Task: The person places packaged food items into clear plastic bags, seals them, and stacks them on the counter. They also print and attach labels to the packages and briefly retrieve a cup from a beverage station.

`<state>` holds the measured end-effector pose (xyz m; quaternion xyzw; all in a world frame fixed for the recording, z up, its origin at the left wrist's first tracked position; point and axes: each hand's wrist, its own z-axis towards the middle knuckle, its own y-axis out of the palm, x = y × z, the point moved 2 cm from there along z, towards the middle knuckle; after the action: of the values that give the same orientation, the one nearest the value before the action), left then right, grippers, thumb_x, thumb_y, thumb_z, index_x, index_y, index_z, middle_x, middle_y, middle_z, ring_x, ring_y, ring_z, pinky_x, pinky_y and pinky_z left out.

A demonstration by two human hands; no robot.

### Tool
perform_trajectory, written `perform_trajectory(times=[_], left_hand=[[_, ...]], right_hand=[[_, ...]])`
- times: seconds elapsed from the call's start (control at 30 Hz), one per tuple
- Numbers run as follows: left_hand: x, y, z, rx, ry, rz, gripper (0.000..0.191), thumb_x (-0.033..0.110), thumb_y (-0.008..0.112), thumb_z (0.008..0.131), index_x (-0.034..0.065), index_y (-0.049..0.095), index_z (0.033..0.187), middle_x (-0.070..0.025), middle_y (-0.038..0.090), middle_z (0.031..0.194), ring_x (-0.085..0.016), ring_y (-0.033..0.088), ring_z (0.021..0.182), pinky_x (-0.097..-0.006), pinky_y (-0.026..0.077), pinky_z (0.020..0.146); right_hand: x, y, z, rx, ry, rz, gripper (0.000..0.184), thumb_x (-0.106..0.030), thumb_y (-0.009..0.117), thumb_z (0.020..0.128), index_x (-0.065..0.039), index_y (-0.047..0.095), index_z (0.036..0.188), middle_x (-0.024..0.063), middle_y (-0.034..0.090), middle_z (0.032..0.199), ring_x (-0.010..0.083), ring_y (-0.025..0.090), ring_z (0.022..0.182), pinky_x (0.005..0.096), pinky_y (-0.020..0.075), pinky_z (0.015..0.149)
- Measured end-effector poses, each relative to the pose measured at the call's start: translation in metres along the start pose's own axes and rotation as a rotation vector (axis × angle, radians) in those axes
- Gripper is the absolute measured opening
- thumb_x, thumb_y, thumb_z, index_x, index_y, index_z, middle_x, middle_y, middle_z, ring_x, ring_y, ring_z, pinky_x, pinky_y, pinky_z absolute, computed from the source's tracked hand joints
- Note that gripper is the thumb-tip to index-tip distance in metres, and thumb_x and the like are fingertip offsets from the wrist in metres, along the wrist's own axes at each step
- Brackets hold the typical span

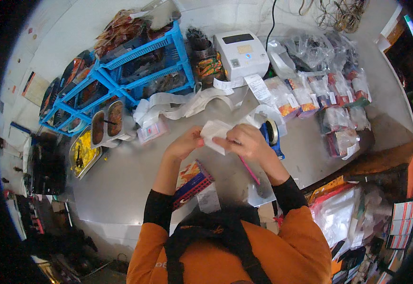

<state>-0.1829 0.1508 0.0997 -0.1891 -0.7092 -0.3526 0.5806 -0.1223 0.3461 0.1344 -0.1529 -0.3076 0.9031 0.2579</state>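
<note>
A folded white paper napkin (213, 132) is held up over the steel counter between both hands. My left hand (186, 142) pinches its left edge between thumb and fingers. On the napkin's right side my right hand (246, 141) has its fingers closed, partly covering it. Below them, beside my left forearm, lies a printed cardboard food box (192, 183) with a paper slip (209, 199) against its near end. A thin pink stick (250, 171) extends below my right hand; its upper end is hidden. Just right of that hand stands a blue tape dispenser (273, 136).
At the back are blue plastic racks (142, 60) with packets and a white label printer (242, 53) trailing paper strips (192, 103). Steel food containers (112, 124) and a tray of yellow food (85, 151) stand left. Several bagged boxes (306, 94) line the right.
</note>
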Motion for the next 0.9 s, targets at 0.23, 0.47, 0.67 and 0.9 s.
perform_trajectory(times=[0.23,0.47,0.67,0.9], left_hand=[[0.008,-0.002,0.001,0.289,0.406,0.71,0.02,0.005,0.071,0.063,0.0088,0.072,0.082,-0.0051,0.059,0.1,-0.02,0.056,0.092,-0.0353,0.045,0.082],[0.004,0.014,-0.012,0.348,0.728,1.0,0.017,0.01,0.066,0.061,0.0196,0.076,0.07,-0.0054,0.056,0.1,-0.024,0.05,0.099,-0.0343,0.038,0.086],[-0.006,0.016,-0.02,0.661,0.68,0.774,0.026,0.008,0.071,0.066,0.0171,0.073,0.09,-0.0068,0.055,0.104,-0.024,0.049,0.106,-0.036,0.037,0.09],[-0.039,0.027,-0.039,0.418,0.096,-0.045,0.032,0.006,0.068,0.083,0.0008,0.06,0.114,-0.0084,0.063,0.109,-0.015,0.059,0.096,-0.0297,0.046,0.084]], right_hand=[[-0.005,0.025,-0.026,0.394,0.85,0.963,0.035,-0.022,0.06,0.084,-0.01,0.055,0.116,0.0052,0.049,0.105,0.018,0.055,0.091,0.0332,0.0429,0.077],[-0.027,0.052,-0.032,0.291,1.224,1.182,0.062,-0.02,0.061,0.089,-0.008,0.025,0.139,0.0099,0.054,0.109,0.0139,0.055,0.094,0.0291,0.0443,0.08],[-0.032,0.054,-0.022,0.46,1.084,1.185,0.07,0.005,0.065,0.081,-0.008,0.025,0.137,0.007,0.063,0.091,0.0116,0.06,0.086,0.0231,0.0466,0.076],[-0.018,0.057,-0.02,0.668,1.006,1.043,0.053,0.006,0.065,0.08,-0.007,0.04,0.125,0.0056,0.064,0.096,0.0123,0.061,0.091,0.024,0.0462,0.079]])
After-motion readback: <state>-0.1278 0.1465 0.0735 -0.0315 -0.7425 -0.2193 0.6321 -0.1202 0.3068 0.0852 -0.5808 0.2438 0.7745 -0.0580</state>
